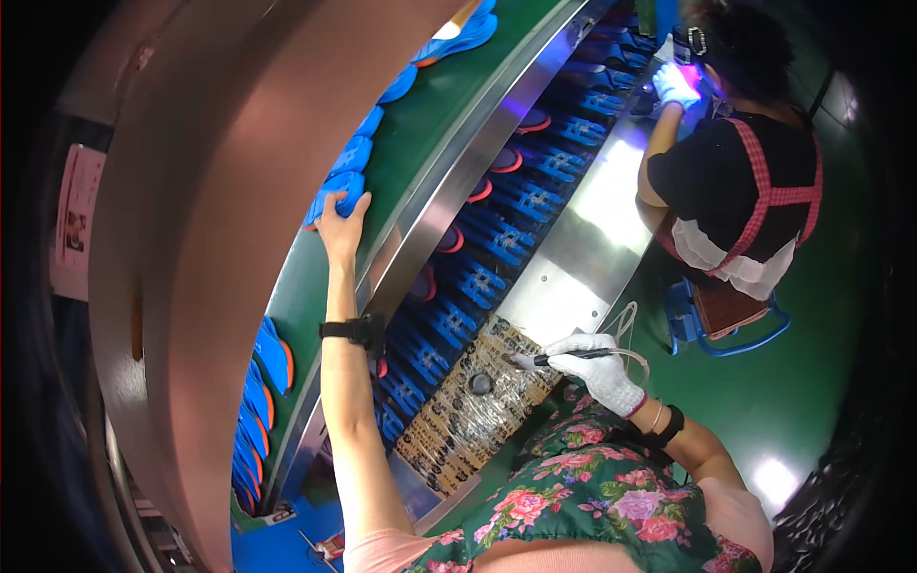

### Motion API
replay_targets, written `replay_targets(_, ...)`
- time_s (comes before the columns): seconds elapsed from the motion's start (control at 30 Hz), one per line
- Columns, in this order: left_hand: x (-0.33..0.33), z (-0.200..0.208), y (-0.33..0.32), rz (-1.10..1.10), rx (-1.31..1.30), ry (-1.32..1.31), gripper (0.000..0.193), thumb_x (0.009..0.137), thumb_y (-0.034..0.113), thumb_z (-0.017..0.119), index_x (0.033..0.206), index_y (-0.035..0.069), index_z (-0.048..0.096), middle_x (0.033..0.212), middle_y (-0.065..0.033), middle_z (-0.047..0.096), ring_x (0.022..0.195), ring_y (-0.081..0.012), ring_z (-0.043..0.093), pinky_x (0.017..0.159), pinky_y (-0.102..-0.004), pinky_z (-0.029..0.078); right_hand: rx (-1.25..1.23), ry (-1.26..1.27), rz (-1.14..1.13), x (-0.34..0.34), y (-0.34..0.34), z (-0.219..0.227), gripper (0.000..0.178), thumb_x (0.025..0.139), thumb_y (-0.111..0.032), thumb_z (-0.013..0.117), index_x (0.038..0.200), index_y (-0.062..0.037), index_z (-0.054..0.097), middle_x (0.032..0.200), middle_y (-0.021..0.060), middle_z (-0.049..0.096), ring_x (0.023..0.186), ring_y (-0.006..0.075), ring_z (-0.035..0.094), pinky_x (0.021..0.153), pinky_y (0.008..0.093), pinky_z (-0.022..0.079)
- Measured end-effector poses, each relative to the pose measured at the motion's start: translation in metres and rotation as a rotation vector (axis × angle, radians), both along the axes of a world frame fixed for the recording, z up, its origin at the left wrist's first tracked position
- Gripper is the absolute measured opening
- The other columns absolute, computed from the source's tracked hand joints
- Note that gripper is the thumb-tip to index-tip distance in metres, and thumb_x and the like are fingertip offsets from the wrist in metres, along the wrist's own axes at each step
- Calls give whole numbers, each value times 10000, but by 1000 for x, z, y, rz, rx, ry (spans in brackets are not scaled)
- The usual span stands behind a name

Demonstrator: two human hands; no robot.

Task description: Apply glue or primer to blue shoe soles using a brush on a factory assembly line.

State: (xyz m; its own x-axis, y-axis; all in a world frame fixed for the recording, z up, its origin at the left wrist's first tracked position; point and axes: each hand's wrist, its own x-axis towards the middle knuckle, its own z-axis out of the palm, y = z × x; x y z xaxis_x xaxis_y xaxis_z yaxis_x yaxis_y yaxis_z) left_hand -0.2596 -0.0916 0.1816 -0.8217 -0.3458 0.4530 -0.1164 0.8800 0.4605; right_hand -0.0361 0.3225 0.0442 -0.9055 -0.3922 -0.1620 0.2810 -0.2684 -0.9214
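My bare left hand (pixel 339 227) reaches up to the green conveyor belt, its fingers and thumb bent around the near end of a blue shoe sole (pixel 350 190). More blue soles overlap in a row beyond it. In my right hand (pixel 600 371), which wears a white knitted glove, is a black-handled brush (pixel 571 355) with a thin clear tube running from it. The brush's pale tip hovers at or just over a taped, patterned work surface (pixel 458 420); contact cannot be made out. A round dark knob (pixel 479 384) sits on that surface.
Blue racks (pixel 482 284) line a lower track, some with red-rimmed dark soles. A metal rail (pixel 430 205) divides it from the belt. More blue soles (pixel 274 355) lie nearer me. A brown curved housing (pixel 205 210) rises left. A co-worker (pixel 745 181) works at right beside a stool (pixel 731 315).
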Motion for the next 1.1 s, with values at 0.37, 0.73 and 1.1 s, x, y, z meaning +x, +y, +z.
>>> replay_targets(0.37,-119,75,81,-231,-158,32,906,801,606,762,1515,139,455,1449,-339,432,1381,-482,385,1145,-549,322,-62,-24,-257,-1,43,11,171,891,-50,730,1044,20,761,992,88,766,882,114,697,796,249,562)
replay_targets(0.73,-230,30,69,-139,-370,-228,783,830,766,598,1378,207,591,1349,-218,636,1337,-418,517,1156,-623,221,25,-89,-433,-8,68,4,131,881,-32,735,1000,-2,781,986,71,768,917,124,699,859,266,550)
replay_targets(1.1,-95,44,80,-361,-293,-59,568,835,419,812,1250,93,605,1164,-230,675,1124,-378,635,937,-454,476,-77,-108,-152,-40,34,15,161,875,-14,718,1022,16,775,992,93,765,915,154,701,841,285,548)
